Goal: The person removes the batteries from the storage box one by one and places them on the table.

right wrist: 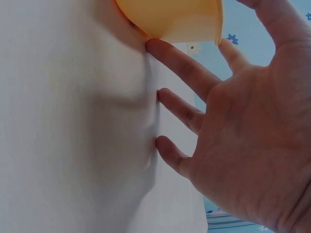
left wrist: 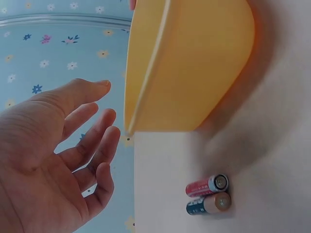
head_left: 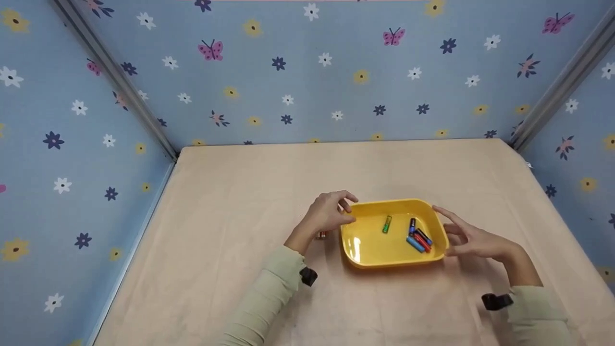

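A yellow plastic tub [head_left: 377, 250] stands on the table with several small batteries inside. A green battery [head_left: 387, 224] lies apart from a cluster of dark, red [head_left: 422, 239] and blue [head_left: 415, 244] ones toward the right. My left hand [head_left: 329, 211] is at the tub's left rim, fingers loosely bent; in the left wrist view a gap shows between them and the wall. My right hand [head_left: 480, 240] spreads its fingers against the tub's right side. Below my left hand, a red battery [left wrist: 206, 185] and a dark green and copper battery [left wrist: 209, 204] lie side by side, mostly hidden in the head view.
A pale cloth covers the table [head_left: 230, 202]. Blue panels [head_left: 307, 86] with flowers and butterflies enclose its back and sides, joined by grey metal posts [head_left: 120, 81]. A black wrist strap piece [head_left: 308, 276] shows at the left sleeve.
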`<state>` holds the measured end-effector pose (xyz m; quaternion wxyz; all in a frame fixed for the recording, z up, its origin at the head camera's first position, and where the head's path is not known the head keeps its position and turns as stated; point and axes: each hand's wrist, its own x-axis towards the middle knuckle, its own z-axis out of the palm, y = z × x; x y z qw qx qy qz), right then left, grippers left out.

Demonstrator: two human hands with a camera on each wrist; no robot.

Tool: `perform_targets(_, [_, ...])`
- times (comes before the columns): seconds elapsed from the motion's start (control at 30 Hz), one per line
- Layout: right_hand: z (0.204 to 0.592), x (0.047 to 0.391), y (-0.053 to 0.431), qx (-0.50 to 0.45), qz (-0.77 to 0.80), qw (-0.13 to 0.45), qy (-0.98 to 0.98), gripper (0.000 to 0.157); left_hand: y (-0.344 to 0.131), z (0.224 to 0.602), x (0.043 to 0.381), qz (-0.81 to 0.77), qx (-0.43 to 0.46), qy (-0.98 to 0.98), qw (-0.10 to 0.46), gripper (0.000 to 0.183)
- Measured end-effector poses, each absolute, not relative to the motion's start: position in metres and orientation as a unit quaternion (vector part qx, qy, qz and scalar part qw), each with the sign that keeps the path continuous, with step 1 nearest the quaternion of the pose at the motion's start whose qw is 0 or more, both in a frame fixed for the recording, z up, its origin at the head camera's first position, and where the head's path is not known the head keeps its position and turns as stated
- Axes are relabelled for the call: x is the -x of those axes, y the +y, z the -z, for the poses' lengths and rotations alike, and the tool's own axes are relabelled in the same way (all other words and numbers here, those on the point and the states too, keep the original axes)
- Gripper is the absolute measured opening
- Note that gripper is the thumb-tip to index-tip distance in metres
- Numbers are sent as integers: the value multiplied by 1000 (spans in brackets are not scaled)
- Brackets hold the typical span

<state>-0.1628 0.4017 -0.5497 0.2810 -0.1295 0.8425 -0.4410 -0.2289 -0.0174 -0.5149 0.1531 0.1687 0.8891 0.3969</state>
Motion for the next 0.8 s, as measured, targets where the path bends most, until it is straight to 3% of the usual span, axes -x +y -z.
perform_targets(0.3, [547, 163, 404, 128, 433, 281, 847, 119, -7, 510, 230, -401, -224, 854, 246, 62])
perform_targets(0.8, [550, 164, 404, 129, 433, 282, 847, 119, 21, 514, 232, -369, -271, 852, 254, 63])
